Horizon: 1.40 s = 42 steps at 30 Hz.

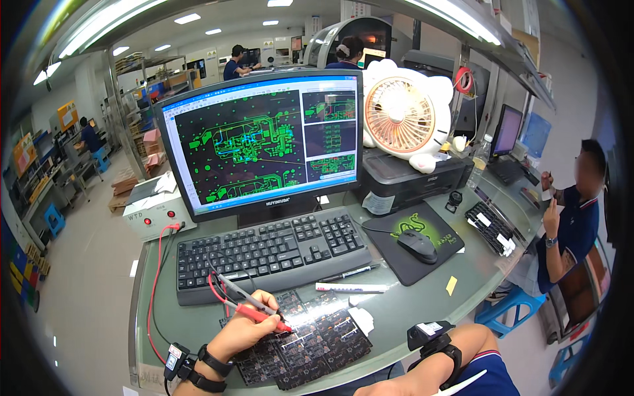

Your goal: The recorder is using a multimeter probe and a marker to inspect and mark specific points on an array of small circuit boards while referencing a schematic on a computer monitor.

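My left hand (247, 328) is closed round a red test probe (264, 317), its tip down on a dark printed circuit board panel (320, 350). A grey and black probe (239, 290) runs through the same fingers; its tip is hard to make out. The panel lies on the desk's near edge, with further dark boards beside it under my left wrist. My right hand (376, 390) is at the lower edge, mostly cut off, and its fingers are hidden. A strapped device sits on each wrist.
Behind the boards are a keyboard (274, 254), a marker (351, 288) and a monitor (257, 142) with a green circuit layout. A mouse (417, 246), printer (413, 181) and fan (400, 112) stand right. Red and black leads run from a white box (155, 210). A person (574, 224) sits far right.
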Available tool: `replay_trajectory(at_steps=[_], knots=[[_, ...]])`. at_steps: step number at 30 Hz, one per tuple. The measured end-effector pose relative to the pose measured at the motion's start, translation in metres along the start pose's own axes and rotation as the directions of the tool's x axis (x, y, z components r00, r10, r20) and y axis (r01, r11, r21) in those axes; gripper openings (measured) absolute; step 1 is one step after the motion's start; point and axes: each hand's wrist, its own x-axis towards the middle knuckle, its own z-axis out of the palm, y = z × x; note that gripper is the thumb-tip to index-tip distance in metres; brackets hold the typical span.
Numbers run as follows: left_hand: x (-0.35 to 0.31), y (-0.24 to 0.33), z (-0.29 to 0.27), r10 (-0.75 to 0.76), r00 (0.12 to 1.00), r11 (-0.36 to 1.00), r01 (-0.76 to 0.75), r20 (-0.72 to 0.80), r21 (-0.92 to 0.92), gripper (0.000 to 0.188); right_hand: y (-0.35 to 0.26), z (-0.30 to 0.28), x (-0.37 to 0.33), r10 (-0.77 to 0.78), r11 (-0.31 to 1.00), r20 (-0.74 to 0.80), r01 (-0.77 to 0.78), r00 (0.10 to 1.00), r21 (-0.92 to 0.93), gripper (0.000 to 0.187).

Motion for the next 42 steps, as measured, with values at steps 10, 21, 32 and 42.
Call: replay_trajectory(at_steps=[10,21,32,42], knots=[[0.000,-0.003,-0.003,-0.052,0.998,0.994,0.050,-0.022,-0.098,0.020,0.023,0.018,0.020,-0.226,0.972,-0.018,0.227,0.974,0.059,0.033],[0.002,-0.011,-0.003,-0.001,1.000,0.997,0.001,-0.001,-0.076,0.019,0.023,0.011,0.003,-0.300,0.928,0.037,0.301,0.953,-0.219,0.024],[0.000,0.002,-0.001,0.041,0.999,0.999,-0.041,0.029,0.003,0.020,-0.024,-0.052,-0.002,-0.335,-0.101,-0.267,-0.316,0.904,-0.944,0.016],[-0.001,0.000,-0.005,0.032,0.992,0.977,-0.057,0.124,0.206,0.018,0.019,-0.150,0.049,-0.215,0.035,-0.479,-0.484,0.851,-0.875,0.039]])
